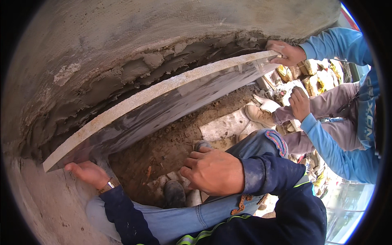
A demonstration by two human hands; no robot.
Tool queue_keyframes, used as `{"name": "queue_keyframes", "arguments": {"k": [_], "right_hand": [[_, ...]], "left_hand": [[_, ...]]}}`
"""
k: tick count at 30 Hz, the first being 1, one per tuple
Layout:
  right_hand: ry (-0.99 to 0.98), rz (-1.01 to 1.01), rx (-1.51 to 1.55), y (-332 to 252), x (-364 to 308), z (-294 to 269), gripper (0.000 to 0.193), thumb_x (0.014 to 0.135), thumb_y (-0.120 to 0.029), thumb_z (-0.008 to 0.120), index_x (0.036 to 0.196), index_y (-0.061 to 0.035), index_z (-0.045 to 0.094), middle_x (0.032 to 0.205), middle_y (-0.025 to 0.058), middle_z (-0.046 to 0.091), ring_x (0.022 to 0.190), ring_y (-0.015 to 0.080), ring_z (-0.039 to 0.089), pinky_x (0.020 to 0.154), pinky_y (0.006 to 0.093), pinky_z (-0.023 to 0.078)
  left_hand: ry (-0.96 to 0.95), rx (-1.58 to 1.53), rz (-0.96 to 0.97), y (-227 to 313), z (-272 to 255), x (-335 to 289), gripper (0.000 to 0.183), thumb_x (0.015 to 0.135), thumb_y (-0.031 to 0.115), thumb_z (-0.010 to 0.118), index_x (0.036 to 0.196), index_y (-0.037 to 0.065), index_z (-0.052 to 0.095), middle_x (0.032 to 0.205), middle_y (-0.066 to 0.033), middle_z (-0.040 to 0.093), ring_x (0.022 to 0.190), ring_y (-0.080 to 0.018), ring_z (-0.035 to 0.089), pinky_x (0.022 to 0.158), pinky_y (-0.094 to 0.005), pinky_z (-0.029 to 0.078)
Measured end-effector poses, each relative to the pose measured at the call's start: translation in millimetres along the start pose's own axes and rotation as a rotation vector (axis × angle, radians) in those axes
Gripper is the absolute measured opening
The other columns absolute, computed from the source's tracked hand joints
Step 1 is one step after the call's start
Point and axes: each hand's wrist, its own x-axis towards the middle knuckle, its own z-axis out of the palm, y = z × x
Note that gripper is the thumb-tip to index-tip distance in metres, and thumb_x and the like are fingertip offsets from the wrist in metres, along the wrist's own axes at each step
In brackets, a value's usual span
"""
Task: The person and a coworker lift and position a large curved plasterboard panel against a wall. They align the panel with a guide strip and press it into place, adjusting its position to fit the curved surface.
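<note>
Wall [163,20]: grey and rough, sweeping right across the top, with thick, lumpy mortar [151,61] banked along it.
Slab [175,83]: here's the long one, running from lower left to upper right just beside the mortar; pale, grainy edge up, smooth greyish face turned toward the people.
Co-worker [367,110]: over on the right, light blue top, one hand [288,53] clasping the slab's far end, the other hand [300,102] curled in front of the legs.
Ground [134,163]: brown loose dirt below the slab, and on it a flat pale piece [224,124] near the co-worker's beige boot [260,115].
Jeans [163,216]: the wearer's own, bent at the knee, a dark boot [174,194] planted in the dirt.
Sacks [310,83]: brown and yellow sack-like bundles, heaped beyond the far end, bulging; what they hold, I can't tell from here.
Right hand [212,171]: back upward, fingers curled into a loose fist, well apart from the slab; the palm is hidden.
Left hand [87,173]: right at the slab's near end, against its lower side; whether the fingers close on it, I can't tell.
Cord [243,204]: brown, knotted, lying against the denim.
Wristband [109,185]: a glint between left hand and dark cuff.
</note>
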Motion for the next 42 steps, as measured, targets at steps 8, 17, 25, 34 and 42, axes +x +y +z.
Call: {"name": "queue_keyframes", "arguments": {"k": [8,17,25,34,42], "right_hand": [[-0.005,-0.001,0.013,-1.0,-0.3,-1.6,0.023,0.083,-0.024,0.063,0.095,-0.0038,0.065,0.089,0.0086,0.065,0.092,0.0254,0.064,0.081,0.0363,0.050],[0.397,-0.062,0.140,8.8,3.7,-42.2,0.025,0.078,-0.018,0.075,0.093,-0.0052,0.059,0.087,0.0102,0.057,0.084,0.0303,0.059,0.071,0.0401,0.047],[0.947,0.038,0.036,53.0,-10.5,-98.4,0.034,0.080,-0.018,0.080,0.103,-0.0059,0.059,0.084,0.0097,0.052,0.074,0.0298,0.057,0.062,0.0385,0.046],[0.911,0.489,-0.167,150.7,-69.4,-105.8,0.046,0.085,-0.037,0.075,0.111,-0.0015,0.061,0.102,0.0156,0.052,0.090,0.0364,0.059,0.075,0.0433,0.049],[0.961,0.386,-0.297,210.7,-81.1,-100.7,0.045,0.080,-0.038,0.079,0.106,-0.0056,0.063,0.100,0.0121,0.054,0.091,0.0348,0.059,0.076,0.0425,0.050]], "left_hand": [[-0.070,-0.081,0.062,13.0,10.0,-7.3,0.104,0.091,0.072,0.050,0.148,-0.011,0.024,0.157,-0.0225,0.024,0.144,-0.0317,0.027,0.119,-0.0445,0.022],[0.119,0.209,0.143,-6.4,-10.4,20.1,0.094,0.095,0.068,0.045,0.138,-0.015,0.037,0.145,-0.0302,0.037,0.135,-0.0310,0.037,0.115,-0.0434,0.026],[0.083,0.244,0.425,15.5,10.0,17.1,0.055,0.104,0.045,0.048,0.108,-0.010,0.050,0.109,-0.0216,0.055,0.102,-0.0247,0.053,0.095,-0.0378,0.042],[-0.185,0.259,0.266,29.9,-22.8,42.7,0.055,0.105,0.033,0.050,0.139,-0.009,0.040,0.137,-0.0230,0.049,0.125,-0.0265,0.049,0.107,-0.0375,0.038],[0.063,0.791,0.808,110.9,58.2,-33.8,0.044,0.099,0.021,0.062,0.132,-0.007,0.051,0.134,-0.0229,0.053,0.124,-0.0289,0.054,0.106,-0.0390,0.044]]}}
